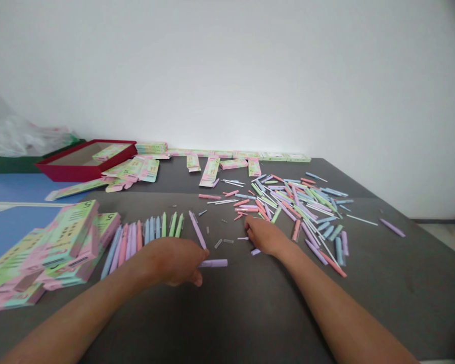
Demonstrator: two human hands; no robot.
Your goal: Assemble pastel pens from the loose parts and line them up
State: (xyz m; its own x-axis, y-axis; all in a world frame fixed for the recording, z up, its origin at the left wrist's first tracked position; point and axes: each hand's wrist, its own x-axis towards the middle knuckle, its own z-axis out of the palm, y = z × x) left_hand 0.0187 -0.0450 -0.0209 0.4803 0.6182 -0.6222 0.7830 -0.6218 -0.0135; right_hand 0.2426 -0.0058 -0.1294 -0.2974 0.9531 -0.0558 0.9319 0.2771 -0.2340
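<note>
1. Head view: the left hand (180, 260) is closed on one end of a purple tube (217, 263), which juts out between thumb and fingers above the dark table (250, 318).
2. A purple pen (197, 228) lies slanted, its near end at the left fingertips.
3. The right hand (264, 235) has bent fingers at the near left edge of a pile of pen parts (288, 199); whether they grip anything, I cannot tell. A small purple piece (242, 238) shows just beside it.
4. Small clear pieces (228, 241) lie between the hands.
5. Left of these, pens in a row (147, 231) run from blue to green, beside stacked boxes (70, 237).
6. Behind stands a red tray (58, 171).
</note>
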